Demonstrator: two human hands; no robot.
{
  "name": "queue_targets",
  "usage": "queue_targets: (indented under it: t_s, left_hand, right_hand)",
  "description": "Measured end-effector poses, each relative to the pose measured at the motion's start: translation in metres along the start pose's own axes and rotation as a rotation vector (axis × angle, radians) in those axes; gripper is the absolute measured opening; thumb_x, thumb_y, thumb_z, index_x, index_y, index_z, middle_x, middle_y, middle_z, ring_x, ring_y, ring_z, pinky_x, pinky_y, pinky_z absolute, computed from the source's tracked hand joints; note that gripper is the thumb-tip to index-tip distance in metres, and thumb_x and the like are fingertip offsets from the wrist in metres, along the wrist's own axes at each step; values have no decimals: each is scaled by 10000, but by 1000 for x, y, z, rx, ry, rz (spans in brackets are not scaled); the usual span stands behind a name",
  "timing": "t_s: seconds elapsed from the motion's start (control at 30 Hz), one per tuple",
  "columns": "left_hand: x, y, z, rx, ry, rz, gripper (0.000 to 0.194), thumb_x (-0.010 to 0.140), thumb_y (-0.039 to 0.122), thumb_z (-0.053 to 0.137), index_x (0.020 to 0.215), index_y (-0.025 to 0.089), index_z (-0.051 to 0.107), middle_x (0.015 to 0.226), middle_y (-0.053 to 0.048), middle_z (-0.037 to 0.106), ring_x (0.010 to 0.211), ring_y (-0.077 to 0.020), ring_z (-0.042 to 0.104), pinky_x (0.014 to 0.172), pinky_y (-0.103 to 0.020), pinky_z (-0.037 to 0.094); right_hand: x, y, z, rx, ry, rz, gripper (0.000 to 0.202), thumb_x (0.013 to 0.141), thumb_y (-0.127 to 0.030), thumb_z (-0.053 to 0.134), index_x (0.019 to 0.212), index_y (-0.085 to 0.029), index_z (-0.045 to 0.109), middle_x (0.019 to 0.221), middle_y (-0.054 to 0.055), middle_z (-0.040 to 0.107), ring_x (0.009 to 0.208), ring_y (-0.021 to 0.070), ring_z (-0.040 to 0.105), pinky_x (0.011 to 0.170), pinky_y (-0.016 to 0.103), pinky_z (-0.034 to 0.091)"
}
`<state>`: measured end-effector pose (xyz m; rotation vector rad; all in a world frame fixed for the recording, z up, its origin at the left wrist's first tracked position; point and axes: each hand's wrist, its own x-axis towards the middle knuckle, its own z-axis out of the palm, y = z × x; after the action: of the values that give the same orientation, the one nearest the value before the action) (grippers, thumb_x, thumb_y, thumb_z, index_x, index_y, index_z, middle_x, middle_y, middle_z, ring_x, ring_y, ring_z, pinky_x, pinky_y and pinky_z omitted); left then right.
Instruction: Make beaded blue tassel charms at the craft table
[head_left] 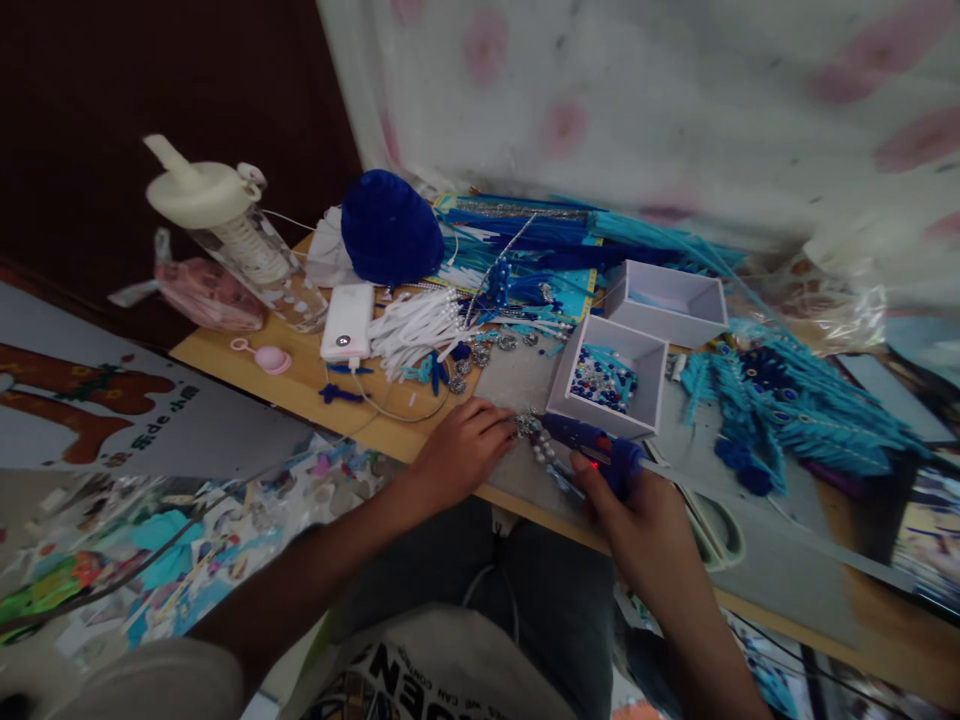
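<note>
My right hand (pixel 626 510) is wrapped round a dark blue glue gun (pixel 600 450) with a small red light. The gun's tip points left, at a silvery beaded piece (pixel 534 430) near the table's front edge. The fingertips of my left hand (pixel 466 445) are pressed together on the left end of that piece. Just behind the gun, a white box (pixel 646 395) holds blue, white and silver beads. White strips (pixel 412 330) and round silver ornaments (pixel 480 352) lie behind my left hand.
A lidded bottle (pixel 247 250), a white power bank (pixel 349 320) and a dark blue velvety object (pixel 390 228) stand at the left. Another white box (pixel 675 300) sits behind the first. Turquoise feathery pieces (pixel 832 410) and a lit screen (pixel 930 530) are at the right.
</note>
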<state>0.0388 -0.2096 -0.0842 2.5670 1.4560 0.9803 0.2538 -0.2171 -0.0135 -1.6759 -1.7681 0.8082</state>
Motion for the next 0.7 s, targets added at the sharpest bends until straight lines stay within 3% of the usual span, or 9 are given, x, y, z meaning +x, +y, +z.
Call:
queue_targets:
  t_s: [0.2, 0.37, 0.53, 0.63, 0.7]
  left_hand:
    - [-2, 0, 0, 13, 61, 19, 192, 969, 233, 572, 1055, 121, 703, 1116, -97, 740, 1017, -217, 627, 943, -389, 544]
    - [-3, 1, 1, -10, 111, 4, 186, 966, 223, 577, 1059, 118, 698, 1079, -100, 742, 993, -212, 635, 931, -383, 550]
    - [-5, 1, -1, -18, 118, 22, 177, 964, 224, 582, 1055, 128, 700, 1063, -93, 742, 969, -203, 629, 907, -366, 542]
    - [-5, 1, -4, -4, 67, 47, 176, 968, 229, 576, 1051, 151, 710, 1048, -80, 740, 956, -203, 619, 872, -361, 533]
    - [-4, 1, -6, 3, 22, 58, 174, 967, 226, 574, 1042, 164, 718, 1024, -74, 735, 949, -205, 610, 843, -352, 525]
  right_hand:
    - [-6, -2, -7, -14, 28, 81, 480, 857, -638, 562, 685, -194, 626, 499, 15, 559, 463, 179, 521, 446, 273, 367]
    - [-4, -3, -1, -46, -33, -2, 477, 853, -640, 552, 711, -194, 650, 475, 12, 534, 481, 194, 516, 467, 290, 375]
    - [-3, 2, 7, -84, -41, -66, 474, 874, -616, 538, 849, -173, 706, 646, 71, 660, 684, 266, 628, 605, 339, 467]
    - [-2, 3, 8, -99, -47, -78, 499, 884, -606, 513, 967, -154, 709, 854, 127, 729, 830, 311, 667, 722, 395, 495]
    - [-2, 4, 9, -108, -59, -82, 503, 889, -604, 502, 986, -154, 706, 880, 134, 734, 872, 328, 673, 763, 417, 498]
